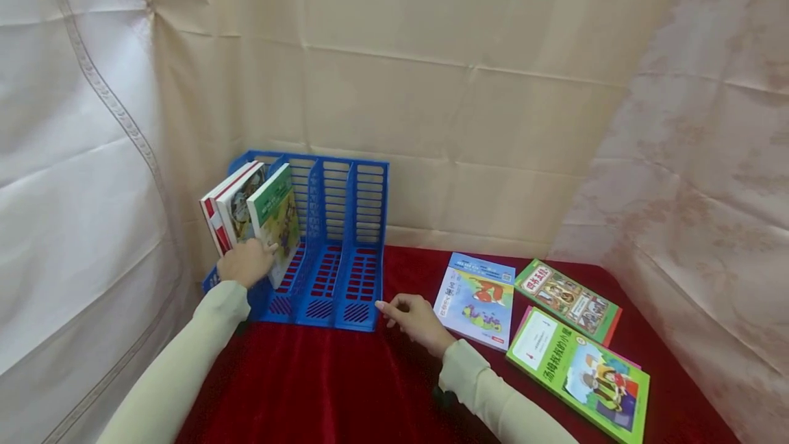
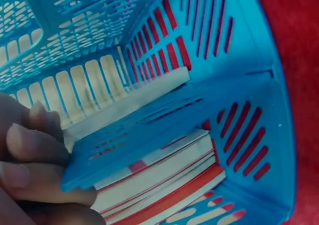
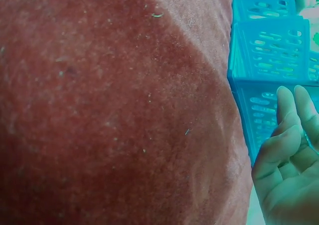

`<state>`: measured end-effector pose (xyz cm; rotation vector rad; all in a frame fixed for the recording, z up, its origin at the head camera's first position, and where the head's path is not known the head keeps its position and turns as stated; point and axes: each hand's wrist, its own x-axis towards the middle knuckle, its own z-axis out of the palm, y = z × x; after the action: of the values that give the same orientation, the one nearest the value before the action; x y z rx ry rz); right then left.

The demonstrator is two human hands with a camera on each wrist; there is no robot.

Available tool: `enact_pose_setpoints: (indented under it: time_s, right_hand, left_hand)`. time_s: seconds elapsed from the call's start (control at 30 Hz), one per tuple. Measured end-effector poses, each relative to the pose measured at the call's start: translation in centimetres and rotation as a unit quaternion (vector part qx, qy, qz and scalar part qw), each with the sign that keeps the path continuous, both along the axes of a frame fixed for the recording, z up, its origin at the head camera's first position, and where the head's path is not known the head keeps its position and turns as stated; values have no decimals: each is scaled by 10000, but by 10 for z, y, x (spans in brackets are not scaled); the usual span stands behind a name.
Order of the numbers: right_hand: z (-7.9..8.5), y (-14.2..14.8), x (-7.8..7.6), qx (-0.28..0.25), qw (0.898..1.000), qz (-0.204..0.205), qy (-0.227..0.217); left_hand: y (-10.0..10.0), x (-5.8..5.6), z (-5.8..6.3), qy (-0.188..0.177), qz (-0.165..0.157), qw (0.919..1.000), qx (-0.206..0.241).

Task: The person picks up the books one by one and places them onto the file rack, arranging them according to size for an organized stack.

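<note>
A blue desktop file rack (image 1: 320, 314) with upright dividers stands on red cloth. My left hand (image 1: 248, 262) is at its left part, gripping a green-topped book (image 1: 279, 221) by the spine, with a fingertip on the cover. In the left wrist view, this book's white edge (image 2: 134, 103) stands beside a blue divider (image 2: 134, 125), my fingers curled at the divider's end. Several other books (image 1: 224, 211) stand upright to its left. My right hand (image 1: 416, 321) is at the rack's front right corner, fingers loosely bent and fingertips near or touching the edge; contact is unclear.
On the cloth to the right lie a blue book (image 1: 474, 300) with a fox on its cover, a green-and-red book (image 1: 570, 300), and a bright green book (image 1: 579, 375) on top of a pink-edged one. Pale curtains (image 1: 493, 122) hang behind and at both sides.
</note>
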<state>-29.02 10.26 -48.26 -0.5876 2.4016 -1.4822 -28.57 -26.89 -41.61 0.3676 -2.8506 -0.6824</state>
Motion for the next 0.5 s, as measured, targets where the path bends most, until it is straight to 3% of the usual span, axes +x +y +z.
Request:
enact_pose_setpoints:
  time_s: [0.17,0.33,0.5]
  right_hand:
    - [3,0,1,29,10000,-50,13]
    - [3,1,0,161,9997,-9,165]
    - [0,2,-2,196,9995,16,239]
  left_hand:
    - [2,5,-2,348,71,9992,209]
    - [9,8,-5,972,203,9950,120]
    - [16,9,-12,1574,-183,9870,286]
